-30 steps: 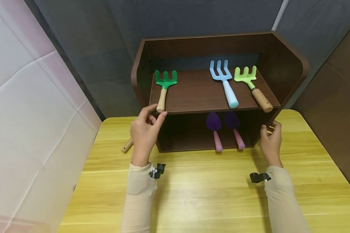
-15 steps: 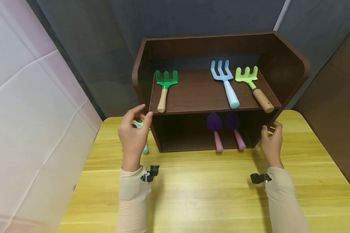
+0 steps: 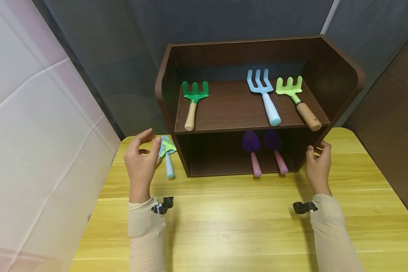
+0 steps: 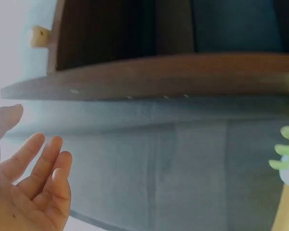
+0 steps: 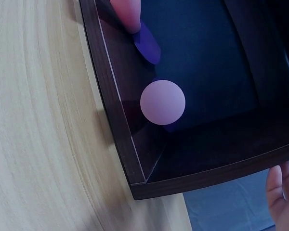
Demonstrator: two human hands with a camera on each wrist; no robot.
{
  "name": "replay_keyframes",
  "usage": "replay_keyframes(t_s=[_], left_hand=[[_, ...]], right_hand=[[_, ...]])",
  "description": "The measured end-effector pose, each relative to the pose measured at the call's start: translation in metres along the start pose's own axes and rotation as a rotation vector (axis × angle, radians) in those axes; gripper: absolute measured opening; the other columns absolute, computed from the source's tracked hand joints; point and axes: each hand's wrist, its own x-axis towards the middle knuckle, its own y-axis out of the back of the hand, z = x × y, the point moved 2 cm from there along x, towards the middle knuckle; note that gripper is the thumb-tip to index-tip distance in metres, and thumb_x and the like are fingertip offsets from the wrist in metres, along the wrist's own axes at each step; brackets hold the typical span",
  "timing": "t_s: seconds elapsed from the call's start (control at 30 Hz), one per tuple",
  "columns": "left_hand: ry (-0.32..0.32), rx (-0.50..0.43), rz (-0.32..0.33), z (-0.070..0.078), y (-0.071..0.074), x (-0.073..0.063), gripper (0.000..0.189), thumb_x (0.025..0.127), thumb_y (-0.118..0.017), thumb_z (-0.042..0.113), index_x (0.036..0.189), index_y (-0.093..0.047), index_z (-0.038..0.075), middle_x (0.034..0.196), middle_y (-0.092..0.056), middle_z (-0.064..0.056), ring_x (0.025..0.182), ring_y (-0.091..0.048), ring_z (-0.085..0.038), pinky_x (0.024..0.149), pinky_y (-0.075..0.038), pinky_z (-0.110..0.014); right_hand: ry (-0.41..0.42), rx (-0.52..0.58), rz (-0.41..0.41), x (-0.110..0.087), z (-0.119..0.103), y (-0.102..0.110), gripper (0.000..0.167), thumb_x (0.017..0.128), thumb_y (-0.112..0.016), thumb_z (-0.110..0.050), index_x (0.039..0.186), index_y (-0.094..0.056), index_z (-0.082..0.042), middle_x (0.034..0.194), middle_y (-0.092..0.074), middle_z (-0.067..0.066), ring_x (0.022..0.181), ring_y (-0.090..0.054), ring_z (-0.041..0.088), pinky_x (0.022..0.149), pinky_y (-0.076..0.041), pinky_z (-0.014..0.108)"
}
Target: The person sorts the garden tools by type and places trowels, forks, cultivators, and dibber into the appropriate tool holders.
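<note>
My left hand (image 3: 141,166) hovers left of the brown two-tier shelf (image 3: 224,128), fingers loosely bent with nothing between them. Beside it on the table, a light green hand rake (image 3: 168,146) lies across a light blue garden tool (image 3: 169,166); my hand partly hides the rake's handle. A dark green hand rake (image 3: 192,107) with a wooden handle sits at the left of the upper tier. At the shelf's right side panel, my right hand (image 3: 317,166) rests with relaxed fingers on the outer face; contact is hard to make out. In the right wrist view its fingers (image 5: 274,185) show outside that panel.
The upper tier's right half holds a light blue hand fork (image 3: 266,100) and another light green hand rake (image 3: 297,102). Two purple trowels with pink handles, a left trowel (image 3: 255,162) and a right trowel (image 3: 280,160), lie in the lower tier. Dark fabric (image 3: 122,75) hangs behind.
My left hand has let go of the dark green rake's handle and moved left and down, uncovering the tools on the table. The right hand has stayed at the side panel.
</note>
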Motion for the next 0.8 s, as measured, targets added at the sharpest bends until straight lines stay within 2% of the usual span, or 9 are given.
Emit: replay_keyframes(t_s=[0.1, 0.13, 0.2, 0.37, 0.6, 0.8], left_hand=[[0.02, 0.018, -0.012, -0.01, 0.004, -0.001, 0.032, 0.088, -0.07, 0.016, 0.119, -0.068, 0.005, 0.105, -0.07, -0.016, 0.093, -0.057, 0.001, 0.07, -0.043, -0.017], [0.025, 0.027, -0.015, -0.014, 0.005, -0.002, 0.033, 0.088, -0.069, 0.016, 0.119, -0.067, 0.005, 0.106, -0.07, -0.017, 0.093, -0.057, 0.001, 0.07, -0.044, -0.017], [0.037, 0.046, -0.019, -0.021, 0.007, -0.003, 0.033, 0.089, -0.069, 0.016, 0.12, -0.066, 0.004, 0.106, -0.069, -0.017, 0.094, -0.059, -0.003, 0.07, -0.044, -0.018], [0.097, 0.08, -0.029, -0.039, 0.011, -0.006, 0.035, 0.089, -0.069, 0.018, 0.12, -0.066, 0.004, 0.107, -0.069, -0.018, 0.098, -0.062, -0.023, 0.068, -0.043, -0.013], [0.173, 0.115, -0.045, -0.059, 0.014, -0.009, 0.036, 0.09, -0.068, 0.022, 0.122, -0.065, 0.006, 0.109, -0.068, -0.016, 0.1, -0.061, -0.022, 0.068, -0.041, -0.009], [0.276, 0.16, -0.078, -0.08, 0.013, -0.01, 0.038, 0.092, -0.065, 0.025, 0.125, -0.063, 0.006, 0.112, -0.067, -0.016, 0.097, -0.06, -0.02, 0.067, -0.039, -0.009]], right_hand=[[0.0, 0.003, 0.0, 0.0, 0.0, 0.0, 0.04, 0.099, -0.046, -0.021, 0.131, -0.043, 0.001, 0.104, -0.041, -0.019, 0.092, -0.046, -0.002, 0.076, -0.038, 0.013], [0.0, 0.004, 0.001, 0.0, 0.0, 0.0, 0.039, 0.099, -0.046, -0.021, 0.131, -0.043, 0.001, 0.104, -0.042, -0.019, 0.092, -0.046, -0.002, 0.076, -0.038, 0.013], [0.003, 0.006, 0.001, 0.0, 0.0, 0.0, 0.039, 0.098, -0.046, -0.021, 0.131, -0.043, 0.001, 0.104, -0.042, -0.019, 0.092, -0.046, -0.001, 0.076, -0.038, 0.013], [0.012, 0.003, 0.005, 0.0, 0.0, 0.0, 0.039, 0.098, -0.046, -0.021, 0.13, -0.044, 0.002, 0.104, -0.041, -0.019, 0.092, -0.046, -0.001, 0.076, -0.038, 0.013], [0.01, -0.019, -0.007, -0.002, 0.002, 0.0, 0.038, 0.099, -0.046, -0.021, 0.128, -0.045, 0.003, 0.105, -0.043, -0.016, 0.09, -0.045, -0.004, 0.075, -0.037, 0.014], [0.022, -0.015, -0.003, -0.002, 0.002, 0.0, 0.038, 0.099, -0.046, -0.021, 0.127, -0.044, 0.004, 0.105, -0.042, -0.018, 0.09, -0.044, -0.003, 0.075, -0.037, 0.014]])
